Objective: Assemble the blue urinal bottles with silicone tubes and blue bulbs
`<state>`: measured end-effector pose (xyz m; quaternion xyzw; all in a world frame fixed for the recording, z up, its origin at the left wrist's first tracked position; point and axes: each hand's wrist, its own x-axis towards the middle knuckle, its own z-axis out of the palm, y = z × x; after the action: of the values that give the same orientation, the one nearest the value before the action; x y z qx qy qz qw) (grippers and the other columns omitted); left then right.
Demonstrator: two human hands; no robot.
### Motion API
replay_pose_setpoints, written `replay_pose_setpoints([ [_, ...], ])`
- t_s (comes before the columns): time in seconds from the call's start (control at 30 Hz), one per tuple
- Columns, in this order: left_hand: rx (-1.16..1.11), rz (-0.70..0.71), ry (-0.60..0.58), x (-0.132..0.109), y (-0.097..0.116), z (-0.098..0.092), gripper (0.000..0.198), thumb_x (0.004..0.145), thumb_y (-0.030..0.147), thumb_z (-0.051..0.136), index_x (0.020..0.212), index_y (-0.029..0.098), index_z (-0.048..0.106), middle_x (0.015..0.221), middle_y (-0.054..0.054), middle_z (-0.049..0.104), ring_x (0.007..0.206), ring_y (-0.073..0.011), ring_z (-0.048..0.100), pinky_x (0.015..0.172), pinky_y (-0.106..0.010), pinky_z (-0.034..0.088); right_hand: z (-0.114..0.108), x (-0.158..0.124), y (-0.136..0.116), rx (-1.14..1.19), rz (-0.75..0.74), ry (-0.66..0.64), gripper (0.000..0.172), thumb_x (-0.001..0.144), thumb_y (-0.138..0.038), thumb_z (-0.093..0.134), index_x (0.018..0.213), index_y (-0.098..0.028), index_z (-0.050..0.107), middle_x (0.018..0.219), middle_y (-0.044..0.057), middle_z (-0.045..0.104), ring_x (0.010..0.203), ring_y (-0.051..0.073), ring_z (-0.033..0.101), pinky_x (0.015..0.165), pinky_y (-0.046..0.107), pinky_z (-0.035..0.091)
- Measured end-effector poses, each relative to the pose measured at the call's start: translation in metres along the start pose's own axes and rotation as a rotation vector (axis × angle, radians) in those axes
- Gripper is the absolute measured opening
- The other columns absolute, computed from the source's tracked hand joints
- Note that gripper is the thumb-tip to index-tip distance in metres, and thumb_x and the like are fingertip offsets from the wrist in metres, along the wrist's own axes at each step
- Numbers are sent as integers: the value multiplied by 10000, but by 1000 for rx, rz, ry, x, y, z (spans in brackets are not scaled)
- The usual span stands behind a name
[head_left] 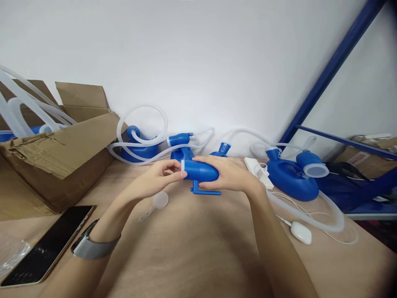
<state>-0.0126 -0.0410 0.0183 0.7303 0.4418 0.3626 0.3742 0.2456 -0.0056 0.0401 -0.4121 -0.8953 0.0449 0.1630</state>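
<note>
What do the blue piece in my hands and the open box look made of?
Blue piece: probably moulded plastic, smooth with a slight sheen, judging by its soft highlight. Box: almost certainly cardboard, matte brown, judging by its folds and ragged edge.

Person, two bare hands: left hand (155,179), right hand (232,171). Slim fingers; nail detail too small to tell. Both forearms bare as far as they show: slender left forearm (124,209), slender right forearm (269,231). Left wrist wears a wide, smooth grey wristband (98,249), flat like a strap, material unclear, maybe rubber or fabric. Dark, glossy watch-like case (83,236) on the band's outer side, rounded edges, seen edge-on, pale glint along it; face markings can't be read. Right wrist bare. Upper arms cut off by frame.
</note>
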Motion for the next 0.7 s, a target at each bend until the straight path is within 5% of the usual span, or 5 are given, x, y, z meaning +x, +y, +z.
replay_pose_setpoints([
  [0.1,-62,18,56,-1,5,11,344,885,533,736,872,200,652,907,-31,692,868,-209,661,839,-354,524,-1,0,-1,19,-12,10,746,803,-529,786,1508,-379,594,1354,18,741,1113,306,739,910,410,573],
  [0.33,72,163,-78,-5,6,-1,366,916,522,674,757,211,562,823,-18,588,813,-191,555,759,-324,503,-5,-6,5,66,-124,7,735,767,-477,846,1466,-378,640,1354,7,741,1128,285,735,932,371,552],
  [0.7,25,112,-124,-6,9,-6,384,852,524,743,718,197,595,747,0,568,716,-158,540,680,-290,475,-8,-7,-1,68,-89,-37,721,744,-434,857,1437,-376,669,1332,-11,756,1144,291,730,972,386,553],
])
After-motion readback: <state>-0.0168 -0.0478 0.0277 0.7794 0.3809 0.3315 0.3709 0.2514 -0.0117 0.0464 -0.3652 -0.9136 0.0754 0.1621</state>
